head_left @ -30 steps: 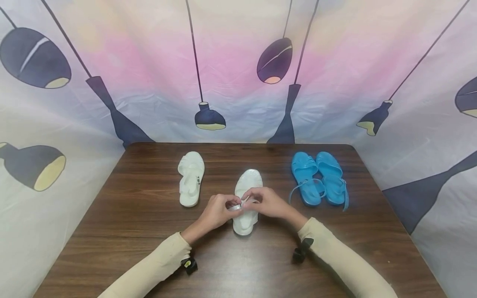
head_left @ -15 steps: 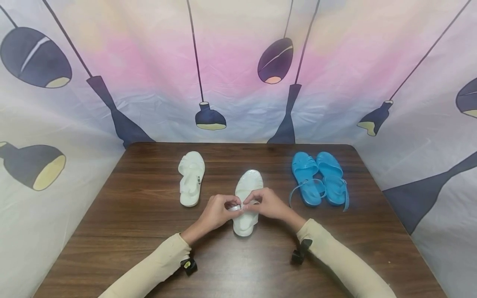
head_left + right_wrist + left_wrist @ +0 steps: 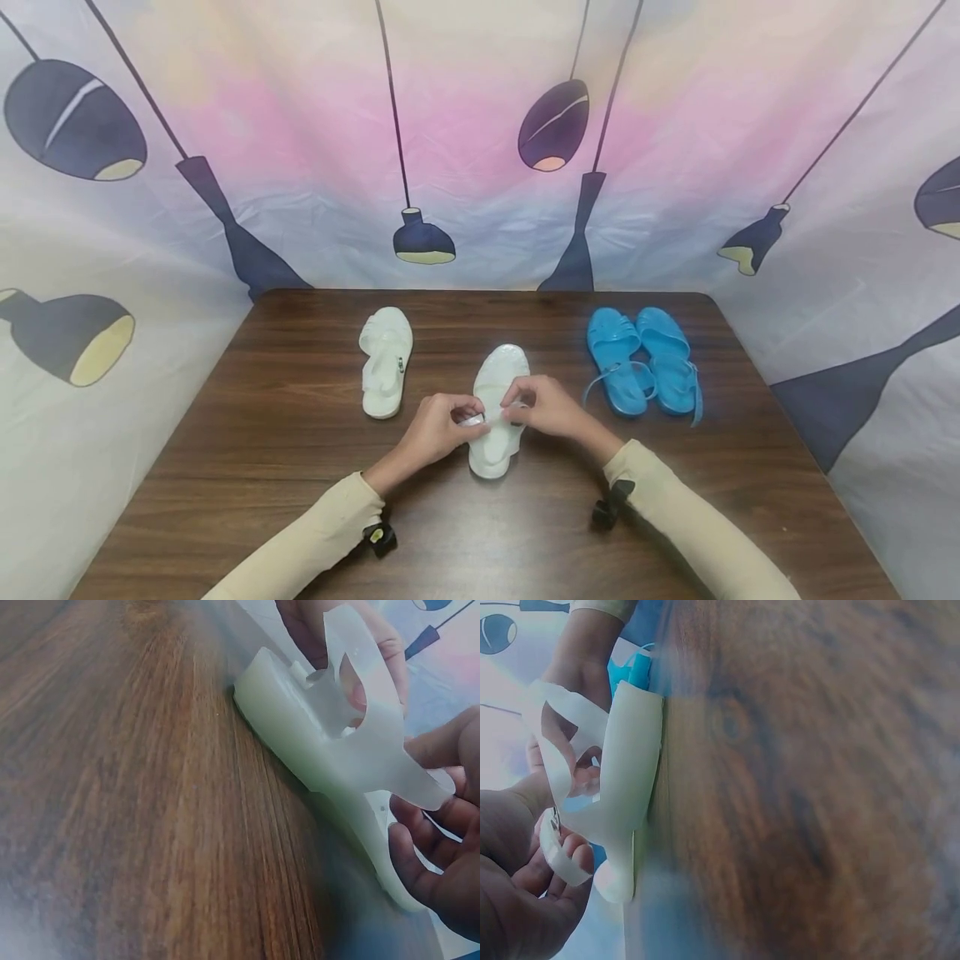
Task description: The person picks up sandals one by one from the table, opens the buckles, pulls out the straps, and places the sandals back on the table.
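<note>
Got the middle sandal (image 3: 504,367) sole down on the brown wood-grain table (image 3: 300,467), white, toe toward the far edge, heel toward the person. Pinching its buckle strap (image 3: 564,859) in the left hand (image 3: 438,421), thumb against fingers, with a bit of metal buckle (image 3: 555,817) showing in the left wrist view. Pinching its free strap (image 3: 424,791) in the right hand (image 3: 547,407), narrow grip between thumb and fingers. Holding both straps above the sandal's midsection, near each other, not touching in the head view. Can't make out the free strap's tip there, too small.

Got a second white sandal (image 3: 386,362) to the left, a bit farther back, well apart, also toe toward the far edge, with a small buckle on its right side. Got two blue ones to the right: left blue sandal (image 3: 618,367) and right blue sandal (image 3: 669,367), just beside each other, toes away too. Can see the left one's strap looping out past its left side, and the right one's hanging along its right edge.

Wearing beige sleeves (image 3: 303,529), with a small black camera (image 3: 380,539) near each wrist. Facing a creased backdrop (image 3: 480,108) printed with dark lamps.
</note>
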A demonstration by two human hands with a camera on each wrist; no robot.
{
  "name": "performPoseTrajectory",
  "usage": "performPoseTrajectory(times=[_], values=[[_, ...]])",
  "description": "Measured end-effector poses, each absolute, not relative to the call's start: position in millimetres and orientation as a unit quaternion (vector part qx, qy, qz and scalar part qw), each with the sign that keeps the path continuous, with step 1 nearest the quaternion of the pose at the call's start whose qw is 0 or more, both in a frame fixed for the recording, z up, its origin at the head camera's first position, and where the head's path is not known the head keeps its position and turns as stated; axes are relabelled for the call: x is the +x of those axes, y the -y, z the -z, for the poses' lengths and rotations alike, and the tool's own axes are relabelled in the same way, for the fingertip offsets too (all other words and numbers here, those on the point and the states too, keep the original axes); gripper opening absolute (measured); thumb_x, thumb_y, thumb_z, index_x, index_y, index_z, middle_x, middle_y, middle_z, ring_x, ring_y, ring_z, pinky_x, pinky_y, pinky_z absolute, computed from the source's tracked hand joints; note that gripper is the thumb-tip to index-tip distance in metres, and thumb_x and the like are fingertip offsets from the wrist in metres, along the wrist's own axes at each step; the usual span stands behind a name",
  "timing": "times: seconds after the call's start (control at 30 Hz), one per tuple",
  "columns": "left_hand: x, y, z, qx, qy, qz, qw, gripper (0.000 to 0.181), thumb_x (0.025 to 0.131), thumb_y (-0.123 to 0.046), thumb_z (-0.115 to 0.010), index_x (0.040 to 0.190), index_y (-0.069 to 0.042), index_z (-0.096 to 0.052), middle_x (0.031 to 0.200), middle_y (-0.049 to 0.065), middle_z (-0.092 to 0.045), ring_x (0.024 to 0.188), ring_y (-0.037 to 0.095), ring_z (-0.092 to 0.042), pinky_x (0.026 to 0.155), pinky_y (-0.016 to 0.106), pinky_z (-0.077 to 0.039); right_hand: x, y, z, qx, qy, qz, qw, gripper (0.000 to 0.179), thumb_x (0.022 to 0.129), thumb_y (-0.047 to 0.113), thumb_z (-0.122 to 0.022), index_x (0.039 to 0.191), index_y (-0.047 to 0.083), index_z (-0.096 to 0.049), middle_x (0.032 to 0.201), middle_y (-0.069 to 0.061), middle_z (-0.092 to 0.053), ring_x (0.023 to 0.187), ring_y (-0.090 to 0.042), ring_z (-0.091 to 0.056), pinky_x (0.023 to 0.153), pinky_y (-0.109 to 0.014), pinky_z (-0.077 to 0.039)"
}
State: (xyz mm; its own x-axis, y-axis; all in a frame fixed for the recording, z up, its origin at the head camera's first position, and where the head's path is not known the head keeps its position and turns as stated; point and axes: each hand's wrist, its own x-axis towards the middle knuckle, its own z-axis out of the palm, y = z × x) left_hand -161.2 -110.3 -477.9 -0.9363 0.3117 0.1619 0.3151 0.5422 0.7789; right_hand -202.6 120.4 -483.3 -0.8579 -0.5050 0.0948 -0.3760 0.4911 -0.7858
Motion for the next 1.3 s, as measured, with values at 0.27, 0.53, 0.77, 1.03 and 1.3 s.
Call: performPoseTrajectory(times=[0.27, 0.53, 0.77, 1.03, 1.3], values=[[-162.2, 111.1, 478.0, -0.188, 0.874, 0.447, 0.013, 0.015, 0.082, -0.016, -0.087, 0.092, -0.012, -0.078, 0.087, -0.002, -0.077, 0.082, 0.008, -0.072, 0.073, 0.022, -0.058, -200.7, -113.0, 479.4, -0.287, -0.830, 0.469, 0.092, 0.011, 0.093, 0.025, -0.076, 0.100, 0.016, -0.074, 0.093, 0.007, -0.071, 0.091, -0.013, -0.065, 0.082, -0.031, -0.056], [-162.1, 109.8, 478.6, -0.181, 0.872, 0.454, 0.015, 0.013, 0.082, -0.015, -0.087, 0.091, -0.012, -0.078, 0.087, -0.002, -0.077, 0.082, 0.008, -0.072, 0.074, 0.020, -0.057, -201.1, -112.4, 483.1, -0.287, -0.834, 0.463, 0.087, 0.008, 0.089, 0.025, -0.082, 0.094, 0.019, -0.079, 0.095, 0.011, -0.076, 0.096, -0.010, -0.069, 0.085, -0.030, -0.059], [-163.0, 110.3, 478.4, -0.178, 0.870, 0.460, 0.017, 0.014, 0.081, -0.013, -0.087, 0.091, -0.012, -0.077, 0.087, -0.002, -0.077, 0.083, 0.008, -0.071, 0.075, 0.022, -0.058, -203.3, -114.9, 485.5, -0.277, -0.843, 0.453, 0.083, 0.008, 0.089, 0.024, -0.081, 0.094, 0.018, -0.079, 0.094, 0.009, -0.076, 0.100, -0.013, -0.069, 0.090, -0.036, -0.058], [-161.3, 111.9, 479.0, -0.174, 0.869, 0.463, 0.019, 0.014, 0.080, -0.012, -0.088, 0.091, -0.012, -0.077, 0.087, -0.001, -0.077, 0.081, 0.008, -0.071, 0.073, 0.023, -0.058, -203.7, -122.3, 486.5, -0.259, -0.855, 0.444, 0.063, 0.005, 0.088, 0.021, -0.081, 0.091, 0.018, -0.078, 0.092, 0.009, -0.076, 0.096, -0.014, -0.068, 0.096, -0.047, -0.054], [-160.2, 111.2, 479.7, -0.174, 0.870, 0.461, 0.011, 0.015, 0.081, -0.013, -0.087, 0.092, -0.011, -0.078, 0.088, -0.001, -0.077, 0.082, 0.009, -0.071, 0.073, 0.022, -0.058, -200.3, -119.6, 479.8, -0.269, -0.843, 0.459, 0.081, 0.005, 0.090, 0.014, -0.077, 0.093, 0.015, -0.073, 0.095, 0.005, -0.073, 0.099, -0.016, -0.066, 0.094, -0.044, -0.056]])
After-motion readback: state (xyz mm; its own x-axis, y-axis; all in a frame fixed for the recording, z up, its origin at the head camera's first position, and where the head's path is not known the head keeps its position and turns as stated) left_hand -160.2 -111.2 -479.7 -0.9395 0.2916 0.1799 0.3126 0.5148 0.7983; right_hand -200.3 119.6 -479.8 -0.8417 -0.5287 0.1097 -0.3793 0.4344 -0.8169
